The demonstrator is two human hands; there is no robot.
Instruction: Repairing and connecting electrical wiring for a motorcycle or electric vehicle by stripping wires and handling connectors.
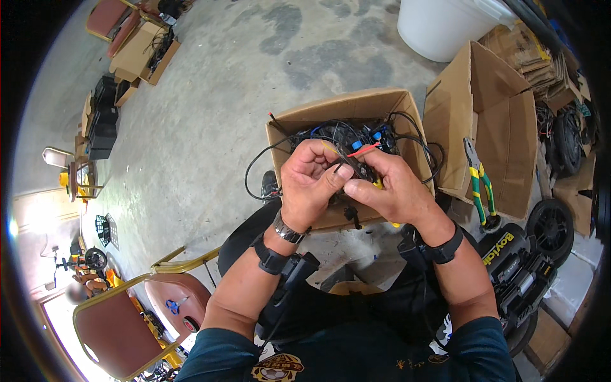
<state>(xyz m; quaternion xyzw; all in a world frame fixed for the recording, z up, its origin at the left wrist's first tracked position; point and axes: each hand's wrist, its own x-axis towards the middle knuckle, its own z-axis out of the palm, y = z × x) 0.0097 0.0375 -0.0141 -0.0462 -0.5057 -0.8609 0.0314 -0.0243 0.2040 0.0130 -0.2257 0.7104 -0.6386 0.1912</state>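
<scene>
Both of my hands are together above an open cardboard box (pixel 340 105) in front of me. My left hand (pixel 312 181) is closed, thumb and fingers pinching a black cable (pixel 339 168). Touching it, my right hand (pixel 396 190) is also closed, with its thumb and fingers on the same cable. A red wire (pixel 364 151) and a thin yellow wire (pixel 329 147) stick out at the fingers. Small yellow parts show by my right palm, too hidden to name. Beneath my hands, the box holds a tangle of black cables (pixel 331 126) with a blue connector (pixel 377 136).
Pliers with green and yellow handles (pixel 478 183) lean upright beside a second open cardboard box (pixel 449 127) at right. Behind stands a white bin (pixel 439 28). A black wheeled machine (pixel 515 264) is near my right elbow. At left, blue-handled scissors (pixel 174 307) lie on a chair seat (pixel 167 291).
</scene>
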